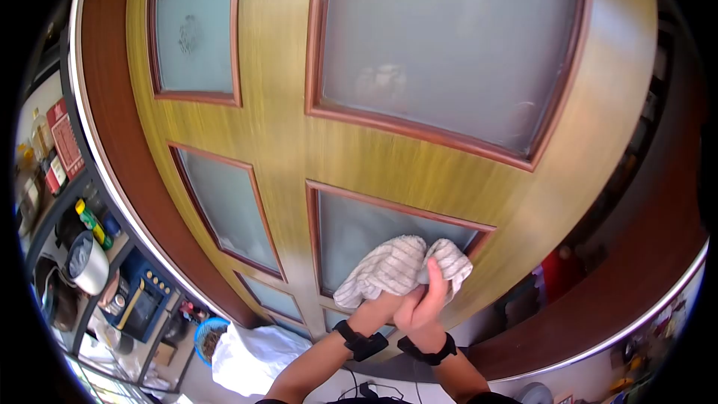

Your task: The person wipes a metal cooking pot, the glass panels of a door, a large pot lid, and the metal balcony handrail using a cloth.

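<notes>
A pale grey striped cloth (389, 265) is bunched against the lower frosted glass panel (351, 217) of a yellow-brown wooden door (277, 127). My left hand (383, 310) is at the cloth's lower side, its fingers mostly hidden by the folds. Close beside it, my right hand (423, 307) grips the right end of the cloth, with the thumb raised along it. The wrists are nearly together, and each wears a black band. Reddish-brown trim (404, 209) frames the panel just above the cloth.
At the left a dark metal shelf (56, 217) holds bottles, a silver pot (88, 265) and a dark blue oven (142, 299). A white cloth or bag (254, 359) lies on the floor by a blue basket (202, 340). Cables (374, 387) run near my body. A dark gap opens right of the door.
</notes>
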Tool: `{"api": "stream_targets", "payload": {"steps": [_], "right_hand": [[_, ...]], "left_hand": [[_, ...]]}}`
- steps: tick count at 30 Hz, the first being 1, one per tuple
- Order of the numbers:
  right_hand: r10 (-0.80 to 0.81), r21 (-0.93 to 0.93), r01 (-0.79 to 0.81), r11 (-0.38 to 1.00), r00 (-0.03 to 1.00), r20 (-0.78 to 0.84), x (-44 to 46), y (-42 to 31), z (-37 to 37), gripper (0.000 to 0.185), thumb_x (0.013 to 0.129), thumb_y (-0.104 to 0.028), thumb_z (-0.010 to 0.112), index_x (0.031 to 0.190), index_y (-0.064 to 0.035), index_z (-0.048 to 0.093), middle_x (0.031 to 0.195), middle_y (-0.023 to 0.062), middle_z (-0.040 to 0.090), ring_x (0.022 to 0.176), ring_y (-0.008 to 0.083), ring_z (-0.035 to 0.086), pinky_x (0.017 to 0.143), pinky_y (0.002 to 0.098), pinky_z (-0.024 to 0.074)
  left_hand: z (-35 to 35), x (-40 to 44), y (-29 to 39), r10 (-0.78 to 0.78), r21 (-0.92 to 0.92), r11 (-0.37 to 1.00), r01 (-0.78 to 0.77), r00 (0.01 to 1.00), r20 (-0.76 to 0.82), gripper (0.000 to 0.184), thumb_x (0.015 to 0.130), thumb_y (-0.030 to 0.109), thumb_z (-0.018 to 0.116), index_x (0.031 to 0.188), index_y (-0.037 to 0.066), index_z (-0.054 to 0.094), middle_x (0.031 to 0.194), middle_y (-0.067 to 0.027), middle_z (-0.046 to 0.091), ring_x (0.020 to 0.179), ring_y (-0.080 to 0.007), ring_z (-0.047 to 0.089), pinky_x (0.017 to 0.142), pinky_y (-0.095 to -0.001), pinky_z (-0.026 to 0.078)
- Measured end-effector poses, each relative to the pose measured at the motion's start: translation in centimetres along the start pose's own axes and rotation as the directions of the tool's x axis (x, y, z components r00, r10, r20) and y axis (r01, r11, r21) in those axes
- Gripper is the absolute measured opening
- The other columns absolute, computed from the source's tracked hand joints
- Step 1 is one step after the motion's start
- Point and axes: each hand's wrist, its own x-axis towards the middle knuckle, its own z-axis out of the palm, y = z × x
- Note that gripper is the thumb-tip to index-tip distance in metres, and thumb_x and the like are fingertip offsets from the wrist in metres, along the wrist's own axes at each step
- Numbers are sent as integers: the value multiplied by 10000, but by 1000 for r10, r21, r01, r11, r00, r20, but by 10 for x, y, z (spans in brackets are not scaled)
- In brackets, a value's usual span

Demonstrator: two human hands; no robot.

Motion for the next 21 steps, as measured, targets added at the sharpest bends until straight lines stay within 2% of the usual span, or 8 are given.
{"api": "stream_targets", "payload": {"steps": [2, 6, 9, 12, 13, 14, 18, 21], "right_hand": [[23, 46, -23, 999, 1000, -2, -19, 0, 6, 467, 853, 56, 439, 1307, 165, 460, 1274, 313, 540, 1201, 425, 543, 1072, 484, 391], [90, 13, -95, 995, 974, 209, -66, 4, 10, 389, 864, 31, 450, 1205, 197, 537, 1138, 317, 620, 1070, 430, 619, 1006, 466, 469], [65, 111, -97, 989, 962, 266, -106, 22, 25, 369, 877, 18, 458, 1196, 183, 543, 1130, 318, 627, 1047, 411, 636, 983, 449, 493], [-62, 184, 37, 982, 989, 133, -110, 26, 31, 407, 897, -2, 476, 1283, 112, 417, 1236, 336, 546, 1050, 398, 625, 983, 475, 491], [-99, 34, 95, 995, 985, 143, -110, 35, 31, 430, 901, -5, 481, 1304, 96, 373, 1261, 341, 519, 1047, 400, 620, 980, 488, 491], [-128, 3, 129, 992, 983, 135, -106, 33, 29, 450, 904, -12, 500, 1316, 96, 354, 1267, 342, 508, 1065, 407, 606, 983, 493, 489], [-48, 47, 46, 998, 998, 39, -96, 1, 42, 481, 928, -65, 490, 1333, 140, 330, 1309, 324, 469, 1207, 367, 520, 1043, 474, 451], [-69, 49, 65, 997, 993, 92, -102, -8, -11, 486, 907, -26, 435, 1339, 169, 332, 1318, 312, 467, 1190, 371, 534, 1037, 470, 452]], "left_hand": [[12, -21, -2, -79, 2, 997, 79, 997, 20, 382, 904, 261, 562, 1204, 30, 616, 1216, -175, 620, 1128, -336, 586, 998, -433, 446], [22, -68, -18, -238, -58, 969, 242, 969, 74, 384, 904, 261, 561, 1208, 32, 615, 1217, -174, 620, 1129, -333, 586, 998, -432, 445], [25, -105, -26, -340, -45, 937, 345, 935, 98, 385, 905, 262, 561, 1210, 34, 614, 1218, -172, 619, 1129, -330, 586, 998, -432, 445], [38, -123, -23, -385, -64, 917, 393, 917, 105, 386, 905, 262, 561, 1213, 35, 613, 1219, -171, 619, 1130, -327, 587, 998, -432, 444], [41, -129, -23, -386, -80, 915, 395, 917, 103, 387, 905, 262, 561, 1214, 36, 612, 1219, -171, 619, 1130, -326, 587, 997, -432, 444], [44, -134, -22, -391, -91, 912, 401, 914, 105, 387, 905, 262, 561, 1215, 36, 612, 1220, -170, 619, 1130, -325, 587, 997, -432, 444], [50, -143, -17, -411, -133, 895, 425, 904, 121, 389, 905, 263, 560, 1218, 38, 610, 1221, -169, 619, 1130, -322, 587, 997, -432, 443], [52, -149, 5, -410, -144, 894, 425, 904, 125, 390, 905, 263, 560, 1221, 40, 609, 1222, -167, 619, 1131, -319, 587, 997, -432, 442]]}}
